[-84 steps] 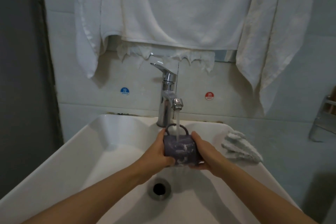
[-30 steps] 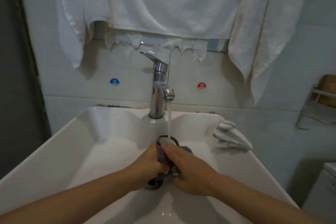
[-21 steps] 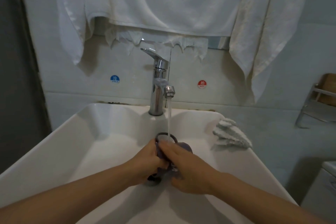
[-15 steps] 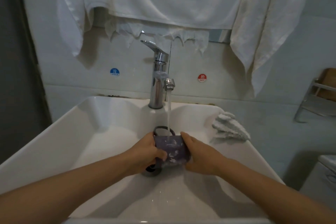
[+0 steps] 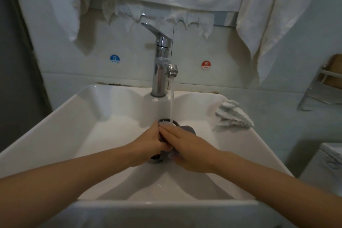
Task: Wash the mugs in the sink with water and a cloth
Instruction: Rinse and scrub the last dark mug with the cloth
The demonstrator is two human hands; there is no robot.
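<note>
Mug (under running water): left hand grips it, right hand presses flat.

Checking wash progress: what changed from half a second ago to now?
Right grip slid from the mug's side over its top, and its fingers now lie across it. Left grip still holds the mug's left side. Water still runs onto it, and the cloth stays on the sink rim.
</note>
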